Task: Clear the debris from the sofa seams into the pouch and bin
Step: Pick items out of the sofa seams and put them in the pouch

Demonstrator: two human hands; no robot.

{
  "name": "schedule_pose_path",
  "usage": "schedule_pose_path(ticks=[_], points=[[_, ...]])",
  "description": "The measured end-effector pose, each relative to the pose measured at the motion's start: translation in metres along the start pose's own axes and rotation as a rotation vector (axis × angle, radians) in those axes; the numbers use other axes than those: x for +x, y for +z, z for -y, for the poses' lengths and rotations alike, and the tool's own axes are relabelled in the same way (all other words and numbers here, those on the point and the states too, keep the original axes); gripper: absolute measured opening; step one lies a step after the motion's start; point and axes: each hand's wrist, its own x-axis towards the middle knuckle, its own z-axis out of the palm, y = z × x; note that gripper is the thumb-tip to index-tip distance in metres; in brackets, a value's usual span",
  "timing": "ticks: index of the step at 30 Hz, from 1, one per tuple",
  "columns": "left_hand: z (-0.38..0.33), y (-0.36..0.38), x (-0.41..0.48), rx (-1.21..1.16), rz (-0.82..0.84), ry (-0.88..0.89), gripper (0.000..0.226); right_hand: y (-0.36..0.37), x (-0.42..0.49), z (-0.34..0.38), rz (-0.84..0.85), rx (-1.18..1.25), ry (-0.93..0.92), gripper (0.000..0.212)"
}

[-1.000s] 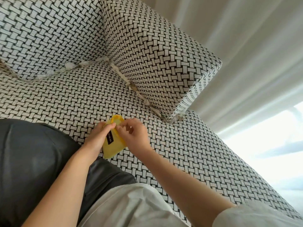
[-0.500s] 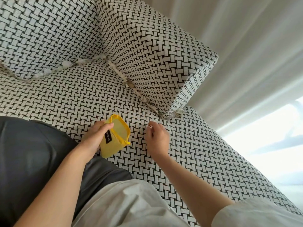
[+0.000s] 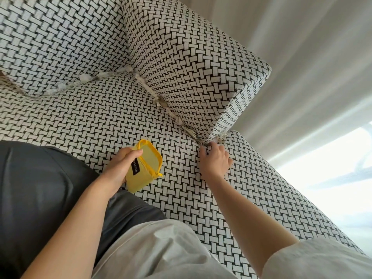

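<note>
A yellow zip pouch [image 3: 145,168] with a black label is held open-mouthed above the sofa seat by my left hand [image 3: 120,165], fingers gripping its rim. My right hand [image 3: 214,159] reaches to the front corner of the armrest cushion [image 3: 191,63], fingertips touching the debris [image 3: 218,140] stuck in the seam there; whether they pinch anything is hidden. More pale scraps of debris [image 3: 161,101] line the seam along the armrest, and white bits [image 3: 84,78] sit in the back seam.
The black-and-white woven sofa seat [image 3: 90,121] spreads around both hands. My dark-trousered legs [image 3: 40,188] rest on it at the left. Pale curtains [image 3: 312,67] and a bright window [image 3: 332,168] lie to the right. No bin is in view.
My right hand left the pouch mouth and travelled right and forward to the armrest corner seam. The left hand keeps holding the pouch, now tilted open.
</note>
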Motion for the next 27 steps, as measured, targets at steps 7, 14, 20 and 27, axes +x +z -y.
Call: schedule_pose_path(ticks=[7, 14, 20, 27], points=[[0.001, -0.001, 0.001, 0.012, 0.013, 0.009, 0.055, -0.002, 0.014, 0.013, 0.029, 0.043, 0.105, 0.042], [0.002, -0.003, 0.000, 0.025, 0.016, 0.016, 0.083, -0.003, 0.015, 0.013, -0.014, -0.029, 0.015, 0.041], [0.000, -0.001, 0.000, 0.018, 0.025, 0.014, 0.074, -0.001, 0.017, 0.007, -0.028, 0.034, -0.042, 0.034], [0.001, 0.000, 0.001, 0.030, 0.022, 0.015, 0.086, 0.001, 0.013, 0.008, -0.054, 0.143, -0.072, 0.018]])
